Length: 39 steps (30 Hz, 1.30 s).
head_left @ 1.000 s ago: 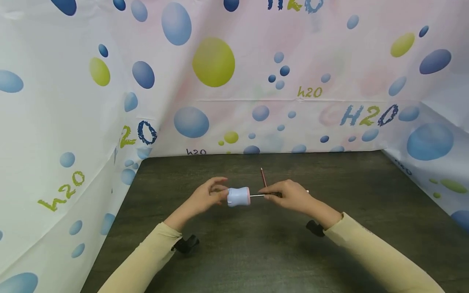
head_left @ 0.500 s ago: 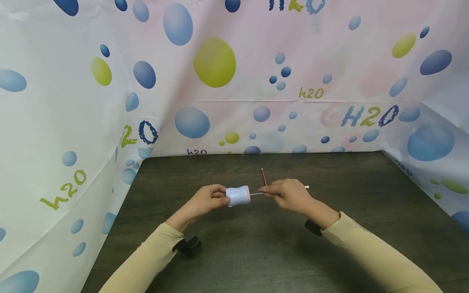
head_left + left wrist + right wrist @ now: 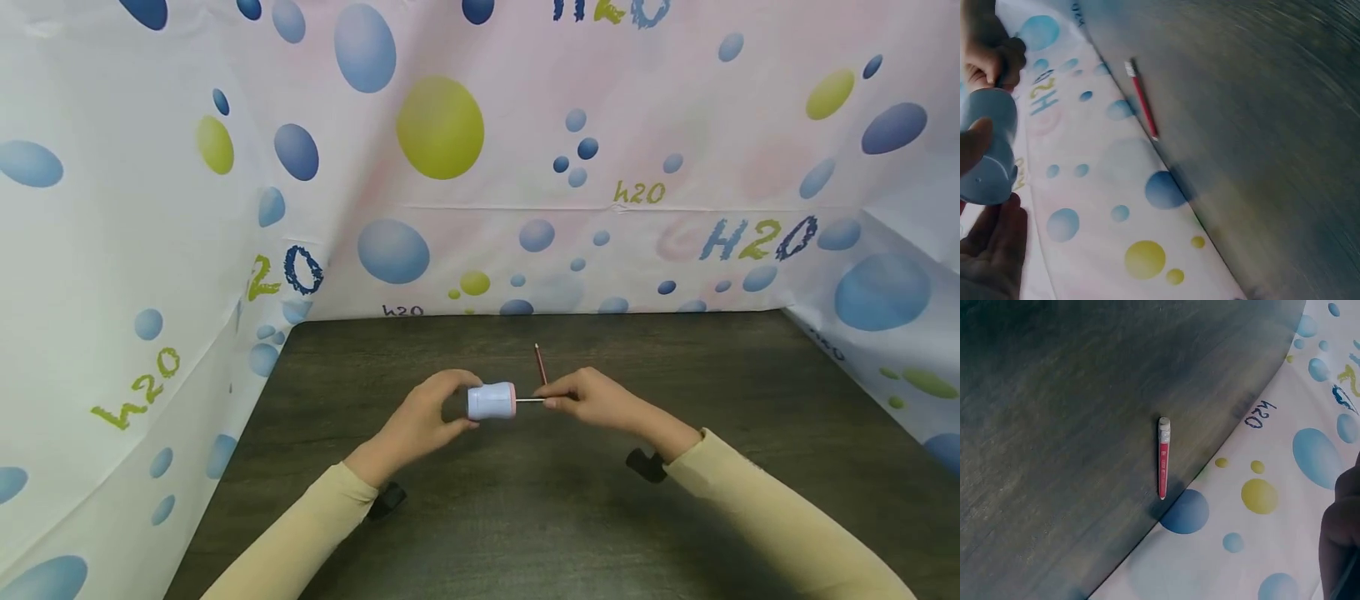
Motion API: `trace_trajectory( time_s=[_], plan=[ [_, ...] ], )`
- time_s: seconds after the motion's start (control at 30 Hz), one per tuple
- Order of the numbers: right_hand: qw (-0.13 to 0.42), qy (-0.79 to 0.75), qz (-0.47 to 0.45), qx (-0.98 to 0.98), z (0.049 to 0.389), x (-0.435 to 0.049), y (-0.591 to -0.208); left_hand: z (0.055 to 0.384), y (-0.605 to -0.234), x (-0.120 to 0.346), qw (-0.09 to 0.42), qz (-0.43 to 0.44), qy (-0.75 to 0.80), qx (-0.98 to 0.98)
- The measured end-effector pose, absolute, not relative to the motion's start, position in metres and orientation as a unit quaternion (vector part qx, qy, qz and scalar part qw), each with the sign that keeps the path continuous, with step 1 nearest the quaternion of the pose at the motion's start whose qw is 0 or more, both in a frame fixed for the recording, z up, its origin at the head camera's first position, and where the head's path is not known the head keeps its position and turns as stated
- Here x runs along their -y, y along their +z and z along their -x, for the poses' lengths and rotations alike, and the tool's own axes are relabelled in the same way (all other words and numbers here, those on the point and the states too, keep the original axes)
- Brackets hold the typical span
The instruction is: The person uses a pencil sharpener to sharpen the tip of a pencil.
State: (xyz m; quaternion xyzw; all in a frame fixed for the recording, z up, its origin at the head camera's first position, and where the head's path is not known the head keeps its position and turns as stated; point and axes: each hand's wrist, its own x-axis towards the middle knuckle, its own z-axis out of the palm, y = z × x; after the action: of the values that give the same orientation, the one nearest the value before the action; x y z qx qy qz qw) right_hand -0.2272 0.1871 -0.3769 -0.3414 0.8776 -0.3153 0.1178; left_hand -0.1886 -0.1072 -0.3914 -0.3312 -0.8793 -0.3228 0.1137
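A light blue, waisted pencil sharpener (image 3: 491, 402) with a pink end lies level in the air over the middle of the table. My left hand (image 3: 420, 423) holds its left end, thumb below and fingers above in the head view. In the left wrist view, the thumb (image 3: 977, 142) lies across the side of the sharpener and the other fingers are at its base. A thin dark pencil (image 3: 529, 400), shiny along its shaft, runs from the pink end to my right hand (image 3: 600, 402), which pinches it between thumb and fingers. Its far end is hidden behind that hand.
A red pencil (image 3: 540, 364) with a white eraser end lies on the dark wooden table (image 3: 420, 517), just beyond my right fingertips in the head view. A white sheet (image 3: 480, 192) printed with blue and green dots walls the table at the back and sides.
My left fingers close round the sharpener, then spread wider about its end in a fresh grip. The sharpener shifts slightly right. My right hand keeps its pinch on the dark pencil.
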Motion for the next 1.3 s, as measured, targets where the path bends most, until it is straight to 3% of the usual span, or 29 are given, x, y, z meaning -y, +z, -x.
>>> trace_trajectory(
  time_s=[0.23,0.4,0.5,0.63,0.77,0.83,1.03,1.13,1.3],
  plan=[
    [0.049,-0.307,0.347,-0.885,0.220,-0.188,-0.380,0.199,-0.384,0.116,-0.110,0.191,-0.528,0.820],
    [-0.065,-0.243,0.402,-0.880,0.215,-0.182,-0.381,0.202,-0.389,0.119,-0.249,0.114,-0.566,0.778],
    [-0.141,-0.201,0.434,-0.867,0.212,-0.179,-0.383,0.202,-0.392,0.120,-0.287,0.114,-0.589,0.747],
    [-0.204,-0.188,0.449,-0.849,0.212,-0.175,-0.386,0.202,-0.394,0.123,-0.259,0.138,-0.604,0.741],
    [-0.202,-0.182,0.453,-0.849,0.215,-0.173,-0.386,0.200,-0.394,0.124,-0.185,0.172,-0.569,0.783],
    [-0.154,-0.197,0.445,-0.860,0.218,-0.173,-0.385,0.197,-0.394,0.123,-0.133,0.189,-0.535,0.813],
    [0.069,-0.314,0.369,-0.872,0.229,-0.176,-0.384,0.189,-0.392,0.115,0.036,0.252,-0.394,0.883],
    [0.098,-0.329,0.343,-0.874,0.230,-0.182,-0.386,0.192,-0.393,0.110,0.039,0.265,-0.396,0.878],
    [0.070,-0.336,0.336,-0.877,0.226,-0.187,-0.385,0.201,-0.395,0.112,-0.046,0.239,-0.510,0.825]
  ],
)
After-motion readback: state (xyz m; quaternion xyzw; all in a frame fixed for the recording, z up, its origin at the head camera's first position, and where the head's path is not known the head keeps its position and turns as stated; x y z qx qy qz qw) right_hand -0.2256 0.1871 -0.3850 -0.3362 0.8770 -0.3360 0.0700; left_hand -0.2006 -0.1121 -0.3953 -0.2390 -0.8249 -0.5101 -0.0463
